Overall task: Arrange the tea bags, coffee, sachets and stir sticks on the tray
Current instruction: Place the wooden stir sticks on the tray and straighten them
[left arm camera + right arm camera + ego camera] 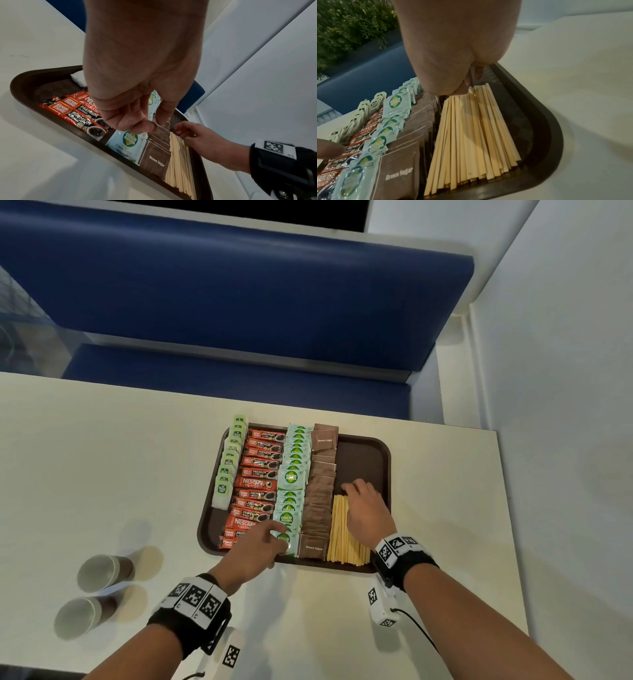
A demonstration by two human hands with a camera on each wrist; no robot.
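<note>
A dark brown tray [385, 460] lies on the cream table. It holds rows, from left to right: green tea bags [227, 460], red coffee sticks [257, 474], pale Coco Sugar sachets [291, 477], brown sugar sachets [318, 508] and wooden stir sticks [339, 529]. My left hand [270, 539] has bent fingertips [142, 124] on the top edge of the nearest Coco Sugar sachet [125, 146], with the thumb apart. My right hand [359, 494] curls its fingers [467, 86] over the far ends of the stir sticks [471, 135], palm above the bundle.
Two paper cups [102, 571] [82, 616] stand on the table [102, 457] to the left of the tray. A blue bench [239, 302] runs behind the table's far edge. A white wall [565, 371] closes the right side. The tray's far right corner is bare.
</note>
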